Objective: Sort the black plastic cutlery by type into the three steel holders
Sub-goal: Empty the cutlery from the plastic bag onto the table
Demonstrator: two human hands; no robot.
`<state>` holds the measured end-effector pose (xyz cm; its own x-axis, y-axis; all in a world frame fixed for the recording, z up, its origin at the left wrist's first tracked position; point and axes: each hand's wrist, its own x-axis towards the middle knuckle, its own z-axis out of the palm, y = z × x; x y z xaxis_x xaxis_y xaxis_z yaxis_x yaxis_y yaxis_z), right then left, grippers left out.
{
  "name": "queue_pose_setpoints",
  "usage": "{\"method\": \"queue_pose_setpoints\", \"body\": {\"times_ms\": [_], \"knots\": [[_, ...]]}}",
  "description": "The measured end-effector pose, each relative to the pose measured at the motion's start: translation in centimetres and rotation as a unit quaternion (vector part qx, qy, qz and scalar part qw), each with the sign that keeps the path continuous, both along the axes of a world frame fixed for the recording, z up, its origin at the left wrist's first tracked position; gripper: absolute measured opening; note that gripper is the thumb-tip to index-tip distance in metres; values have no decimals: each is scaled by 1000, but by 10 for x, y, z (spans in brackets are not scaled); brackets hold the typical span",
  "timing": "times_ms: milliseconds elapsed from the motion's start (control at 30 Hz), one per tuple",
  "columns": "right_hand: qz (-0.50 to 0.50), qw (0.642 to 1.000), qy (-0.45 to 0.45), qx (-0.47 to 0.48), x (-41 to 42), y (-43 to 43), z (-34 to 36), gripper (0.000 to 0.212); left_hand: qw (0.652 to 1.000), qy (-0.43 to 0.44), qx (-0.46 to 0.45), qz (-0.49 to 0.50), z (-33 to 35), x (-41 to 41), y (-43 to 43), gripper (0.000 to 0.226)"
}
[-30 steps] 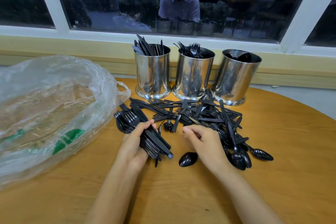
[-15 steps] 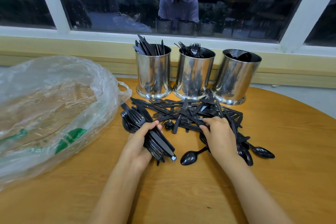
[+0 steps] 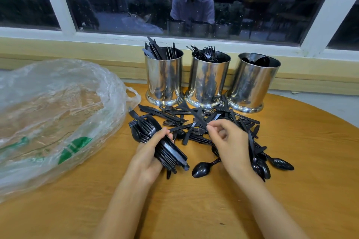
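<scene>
Three steel holders stand in a row at the table's far edge: the left holder (image 3: 164, 81) has knives, the middle holder (image 3: 207, 83) forks, the right holder (image 3: 252, 85) spoons. A pile of loose black cutlery (image 3: 194, 120) lies in front of them. My left hand (image 3: 149, 155) grips a bundle of black forks (image 3: 155, 141), tines pointing away to the left. My right hand (image 3: 229, 141) hovers over the pile, thumb and forefinger pinching the handle of one black piece (image 3: 200, 120). A lone spoon (image 3: 202, 169) lies between my hands.
A large crumpled clear plastic bag (image 3: 54, 114) with green print covers the left part of the round wooden table (image 3: 291, 180). Several spoons (image 3: 279, 163) lie right of my right hand. A window sill and dark window run behind the holders.
My right hand has moved from the near right of the pile up and left to its middle and pinched a piece. The left hand keeps its bundle, barely shifted.
</scene>
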<state>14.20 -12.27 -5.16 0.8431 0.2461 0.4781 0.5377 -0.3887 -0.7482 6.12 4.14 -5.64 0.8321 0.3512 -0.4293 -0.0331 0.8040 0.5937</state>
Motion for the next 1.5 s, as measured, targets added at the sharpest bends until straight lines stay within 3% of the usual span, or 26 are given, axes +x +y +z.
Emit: {"method": "queue_pose_setpoints", "body": {"times_ms": [67,233,300,400,467,567,667,833,933,1033,1200,1267,1333,1367,1433,1500], "knots": [[53,998,-16,16,-19,11,1,8,1000,-2,11,13,-1,1,0,25],[135,979,-131,-83,-38,28,-14,6,1000,-14,20,-5,0,-1,1,45],[165,972,-133,-100,-38,28,-19,15,1000,-17,3,2,-1,-1,3,39],[215,969,-95,-75,-33,25,-20,28,1000,-13,-10,10,-2,0,4,23],[194,979,-63,-13,-29,20,-16,23,1000,1,-1,16,-2,0,3,12],[124,986,74,80,-21,14,0,12,999,-8,27,-17,3,-1,0,20],[134,966,214,60,-6,16,27,14,995,-22,76,-62,16,-2,-3,34],[223,926,303,19,1,34,83,50,978,-46,166,-115,55,-6,-13,33],[253,912,324,5,-3,42,106,44,969,-41,212,-120,75,-12,-18,41],[278,902,330,9,-4,47,114,48,957,-51,263,-109,88,-18,-22,26],[304,898,315,50,-8,48,120,10,951,-52,288,-98,99,-22,-22,27],[297,905,301,49,-7,52,117,15,953,-51,283,-94,100,-22,-20,22],[288,911,291,40,-9,54,114,7,953,-39,287,-86,99,-19,-17,21],[288,912,289,40,-6,56,110,6,954,-29,288,-82,97,-18,-15,24],[287,917,274,38,-2,60,102,24,955,-13,288,-74,92,-15,-10,29],[273,918,281,63,0,65,98,24,956,-2,281,-82,89,-13,-6,44]]}}
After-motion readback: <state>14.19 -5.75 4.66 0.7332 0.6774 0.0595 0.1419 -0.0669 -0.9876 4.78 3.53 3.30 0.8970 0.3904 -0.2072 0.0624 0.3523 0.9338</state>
